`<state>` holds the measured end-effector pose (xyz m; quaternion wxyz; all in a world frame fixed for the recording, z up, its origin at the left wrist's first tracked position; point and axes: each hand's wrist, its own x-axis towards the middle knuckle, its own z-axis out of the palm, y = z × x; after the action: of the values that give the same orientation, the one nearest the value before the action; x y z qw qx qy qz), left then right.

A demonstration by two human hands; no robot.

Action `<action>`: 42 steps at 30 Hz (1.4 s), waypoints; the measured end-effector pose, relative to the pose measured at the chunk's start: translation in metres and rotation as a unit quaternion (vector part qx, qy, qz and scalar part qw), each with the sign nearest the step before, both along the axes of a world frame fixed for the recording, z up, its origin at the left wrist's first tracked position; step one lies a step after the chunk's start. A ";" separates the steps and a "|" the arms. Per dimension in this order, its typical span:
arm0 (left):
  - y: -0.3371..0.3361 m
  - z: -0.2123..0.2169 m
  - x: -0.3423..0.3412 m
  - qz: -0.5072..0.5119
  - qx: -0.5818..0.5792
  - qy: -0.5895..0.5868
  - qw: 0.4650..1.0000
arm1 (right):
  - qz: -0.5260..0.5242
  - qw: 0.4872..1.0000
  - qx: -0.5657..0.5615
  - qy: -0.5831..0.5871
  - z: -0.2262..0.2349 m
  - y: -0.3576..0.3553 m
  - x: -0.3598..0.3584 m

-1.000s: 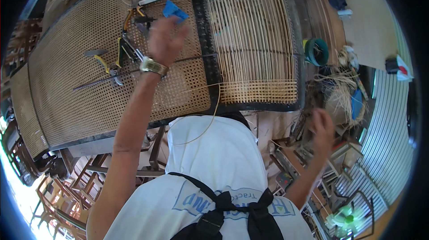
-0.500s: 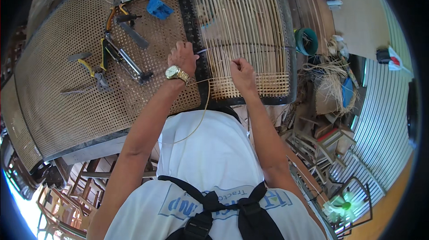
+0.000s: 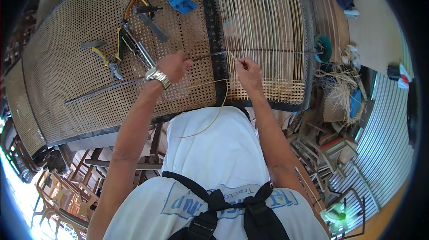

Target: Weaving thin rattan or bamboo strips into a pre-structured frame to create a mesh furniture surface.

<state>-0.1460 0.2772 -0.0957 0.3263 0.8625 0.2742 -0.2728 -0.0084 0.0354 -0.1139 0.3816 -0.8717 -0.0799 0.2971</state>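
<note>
Cluttered workshop surroundings frame the head view: stacked wooden chairs [image 3: 58,186] low on the left, bundles of loose cane [image 3: 339,83] and a green spool [image 3: 322,48] off to the right. Across the top lies a large dark frame; its left panel of finished woven cane [image 3: 67,83] serves as a bench for yellow-handled pliers [image 3: 107,56], a metal tool [image 3: 138,50] and a blue block [image 3: 181,1].

The right panel [image 3: 268,30] carries only upright strands, with a short woven band along its near edge. The left hand [image 3: 174,66], a metal watch [image 3: 156,77] on its wrist, is closed around a thin awl-like tool whose tip points toward the dark middle rail [image 3: 213,39]. The right hand [image 3: 248,71] pinches a cane strand [image 3: 214,115] between thumb and fingertips at the near-left corner of the open panel; the strand loops down over the white shirt.

Judging by this, a crosswise strand is being threaded through the uprights. The next move seems to call for a steady pull to take up the loop, keeping the strand flat and untwisted.
</note>
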 end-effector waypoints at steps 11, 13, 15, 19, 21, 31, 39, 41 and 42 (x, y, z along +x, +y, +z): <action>-0.061 -0.048 0.068 -0.021 -0.007 -0.116 0.993 | -0.010 1.000 -0.019 0.004 -0.022 0.017 0.000; -0.057 -0.040 0.066 0.002 -0.031 -0.130 0.991 | -0.012 0.999 -0.030 0.014 -0.028 0.015 0.002; -0.059 -0.043 0.064 -0.006 -0.018 -0.147 0.989 | -0.034 0.998 -0.007 0.054 -0.037 0.011 0.002; -0.064 -0.041 0.060 -0.001 0.005 -0.174 0.985 | -0.024 0.999 0.010 0.041 -0.030 0.016 0.000; -0.065 -0.038 0.058 -0.005 0.010 -0.181 0.983 | -0.010 1.000 -0.006 0.029 -0.021 0.019 -0.001; -0.071 -0.038 0.056 0.004 0.021 -0.200 0.980 | -0.008 0.999 0.001 0.046 -0.029 0.015 0.001; -0.073 -0.046 0.051 0.012 0.012 -0.217 0.976 | 0.008 0.999 -0.029 0.024 -0.013 0.025 0.001; -0.076 -0.047 0.051 0.016 0.015 -0.227 0.974 | 0.046 0.998 -0.011 -0.038 -0.020 0.023 0.001; -0.079 -0.047 0.050 0.014 0.007 -0.244 0.970 | 0.081 0.992 0.008 -0.099 -0.020 0.024 0.000</action>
<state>-0.0960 0.1986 -0.1427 0.3811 0.9014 0.1999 -0.0474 -0.0088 0.0597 -0.1336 0.3534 -0.8844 -0.1896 0.2388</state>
